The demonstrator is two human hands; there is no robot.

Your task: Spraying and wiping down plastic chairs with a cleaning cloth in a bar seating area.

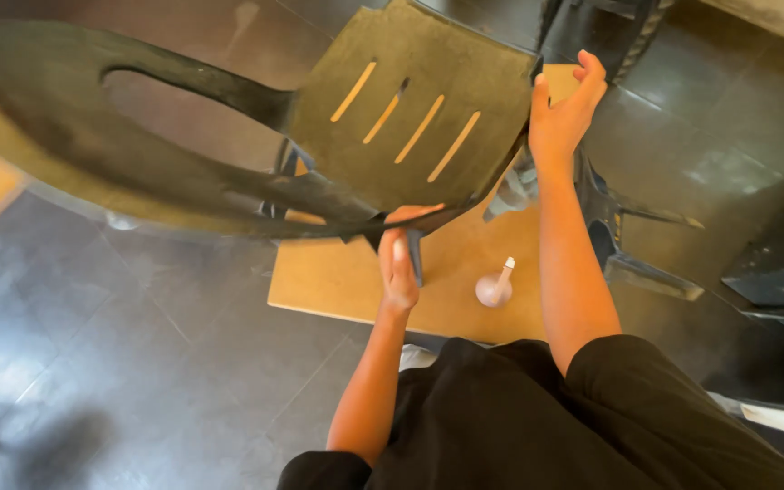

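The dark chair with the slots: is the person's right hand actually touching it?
Touching. The head view shows the right hand gripping the far edge of the dark chair, fingers curled over its rim.

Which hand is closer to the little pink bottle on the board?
Left. The left hand grips the chair's near edge just beside the pink bottle; the right hand is higher, on its far edge.
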